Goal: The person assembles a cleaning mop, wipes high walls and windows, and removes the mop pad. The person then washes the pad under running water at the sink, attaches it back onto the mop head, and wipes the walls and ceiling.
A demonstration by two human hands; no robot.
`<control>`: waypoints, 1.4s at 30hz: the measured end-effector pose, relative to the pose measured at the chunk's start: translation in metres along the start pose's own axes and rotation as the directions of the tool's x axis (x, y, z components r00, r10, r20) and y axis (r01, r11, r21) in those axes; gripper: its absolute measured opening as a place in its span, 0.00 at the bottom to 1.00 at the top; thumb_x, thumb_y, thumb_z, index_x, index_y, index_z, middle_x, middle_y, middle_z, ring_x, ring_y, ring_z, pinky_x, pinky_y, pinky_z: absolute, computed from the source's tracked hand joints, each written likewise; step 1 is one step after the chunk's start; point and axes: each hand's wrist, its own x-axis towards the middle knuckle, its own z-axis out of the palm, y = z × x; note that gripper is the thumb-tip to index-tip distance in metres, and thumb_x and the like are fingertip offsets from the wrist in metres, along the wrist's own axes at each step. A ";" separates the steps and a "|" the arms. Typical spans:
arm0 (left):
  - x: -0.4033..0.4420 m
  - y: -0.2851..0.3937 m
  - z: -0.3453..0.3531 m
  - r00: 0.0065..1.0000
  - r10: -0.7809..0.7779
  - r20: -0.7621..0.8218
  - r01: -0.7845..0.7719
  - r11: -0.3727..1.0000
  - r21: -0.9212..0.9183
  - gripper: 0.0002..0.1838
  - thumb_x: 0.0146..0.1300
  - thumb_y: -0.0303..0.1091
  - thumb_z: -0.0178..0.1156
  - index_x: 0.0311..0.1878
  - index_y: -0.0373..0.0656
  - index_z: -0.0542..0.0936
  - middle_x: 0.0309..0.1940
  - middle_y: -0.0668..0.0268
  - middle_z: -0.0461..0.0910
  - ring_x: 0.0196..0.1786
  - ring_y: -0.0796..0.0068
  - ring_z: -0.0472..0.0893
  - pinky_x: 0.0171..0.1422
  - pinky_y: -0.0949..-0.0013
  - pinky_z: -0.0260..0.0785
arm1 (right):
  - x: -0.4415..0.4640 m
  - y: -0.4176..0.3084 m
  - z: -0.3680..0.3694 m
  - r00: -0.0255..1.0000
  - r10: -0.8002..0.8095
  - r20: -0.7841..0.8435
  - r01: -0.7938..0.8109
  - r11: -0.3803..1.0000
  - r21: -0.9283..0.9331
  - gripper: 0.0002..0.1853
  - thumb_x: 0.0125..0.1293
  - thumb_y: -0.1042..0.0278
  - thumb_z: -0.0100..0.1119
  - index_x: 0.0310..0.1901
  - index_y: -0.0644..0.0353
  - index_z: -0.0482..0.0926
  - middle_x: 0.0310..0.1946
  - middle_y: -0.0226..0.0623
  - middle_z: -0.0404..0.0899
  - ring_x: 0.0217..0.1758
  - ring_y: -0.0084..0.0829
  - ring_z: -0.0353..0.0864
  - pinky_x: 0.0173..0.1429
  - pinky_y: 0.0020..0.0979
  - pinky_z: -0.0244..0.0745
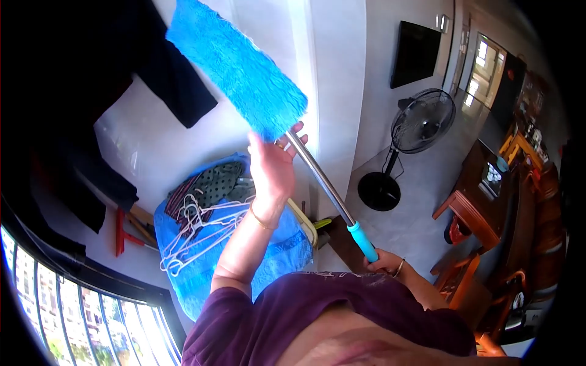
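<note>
A long-handled duster [241, 70] with a fluffy, bright blue head slants across the view, its head raised toward the upper left. Its metal pole [322, 180] runs down to a teal grip [362, 241]. My left hand [274, 161] is at the lower end of the fluffy head, the fingers curled round behind it where the pole begins; part of them is hidden. Down by my body, my right hand [386, 262] is closed on the end of the teal grip.
White hangers [198, 226] and dark dotted cloth [217, 183] lie on a blue-covered surface [256, 259] below my left arm. Dark clothes [177, 79] hang at upper left above a barred window [91, 317]. A standing fan [422, 122] and wooden furniture [473, 226] are at right.
</note>
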 end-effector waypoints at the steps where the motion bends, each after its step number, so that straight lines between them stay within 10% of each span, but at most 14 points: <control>1: -0.001 0.004 0.005 0.997 0.023 -0.070 -0.011 0.988 0.157 0.29 0.66 0.54 0.49 0.62 0.46 0.60 0.59 0.59 0.65 0.56 0.51 0.72 0.56 0.47 0.66 | 0.007 0.006 -0.003 1.000 0.003 0.025 -0.003 1.000 0.004 0.08 0.50 0.69 0.64 0.30 0.62 0.76 0.13 0.25 0.66 0.12 0.17 0.60 0.17 0.21 0.52; 8: -0.010 -0.007 -0.008 0.963 0.032 -0.267 0.021 0.981 0.194 0.15 0.68 0.38 0.52 0.54 0.45 0.67 0.46 0.64 0.76 0.44 0.66 0.80 0.43 0.64 0.74 | 0.024 0.038 -0.016 0.993 0.009 0.116 -0.007 1.000 -0.015 0.11 0.49 0.67 0.64 0.32 0.64 0.77 0.14 0.25 0.67 0.13 0.16 0.61 0.18 0.21 0.54; 30: -0.029 -0.053 0.025 0.973 -0.156 -0.169 0.182 0.971 0.156 0.22 0.67 0.36 0.53 0.62 0.45 0.62 0.51 0.63 0.71 0.48 0.69 0.75 0.48 0.60 0.72 | 0.010 0.079 -0.010 0.977 -0.160 -0.140 0.155 0.987 -0.046 0.12 0.50 0.73 0.64 0.38 0.65 0.81 0.27 0.31 0.80 0.27 0.20 0.75 0.36 0.22 0.70; 36: -0.049 -0.088 0.041 0.910 -0.410 0.056 0.409 0.912 0.035 0.32 0.69 0.53 0.44 0.70 0.48 0.51 0.66 0.58 0.59 0.65 0.57 0.63 0.65 0.52 0.57 | -0.001 0.076 0.002 0.844 -0.213 -0.492 0.182 0.977 -0.111 0.09 0.51 0.67 0.67 0.32 0.61 0.81 0.24 0.29 0.79 0.27 0.20 0.75 0.35 0.20 0.70; 42: -0.098 -0.135 0.054 0.744 -0.627 0.230 0.573 0.776 0.264 0.27 0.65 0.26 0.53 0.66 0.45 0.60 0.59 0.60 0.70 0.56 0.62 0.75 0.61 0.60 0.66 | -0.002 0.052 0.000 0.494 -0.518 -0.698 0.393 0.849 -0.352 0.12 0.53 0.62 0.68 0.34 0.61 0.80 0.27 0.27 0.79 0.32 0.19 0.76 0.41 0.26 0.73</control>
